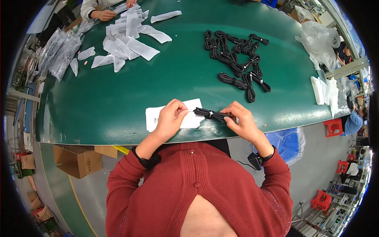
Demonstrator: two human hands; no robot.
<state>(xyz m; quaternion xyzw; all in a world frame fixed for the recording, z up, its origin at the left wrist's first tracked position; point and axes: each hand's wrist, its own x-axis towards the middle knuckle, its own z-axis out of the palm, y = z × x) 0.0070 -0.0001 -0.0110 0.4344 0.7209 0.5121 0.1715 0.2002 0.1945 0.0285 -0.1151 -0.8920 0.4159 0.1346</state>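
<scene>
A coiled black cable bundle [211, 114], tied at its middle with a light tie, lies across the near edge of the green table. My right hand [241, 121] grips its right end between thumb and fingers. At the bundle's left end, my left hand [170, 120] is closed in a pinch on a thin white edge, which looks like the mouth of a white bag. Beneath my left hand and the bundle's left end lies a stack of flat white bags [192, 121] with small dark print.
Several black cable bundles [231, 59] lie at the far right of the green table [118, 91]. Far left is a pile of frosted white bags [130, 41], where a co-worker's hand [106, 15] works. Clear plastic bags [61, 53] sit at the left edge; white sleeves [325, 91] hang at the right.
</scene>
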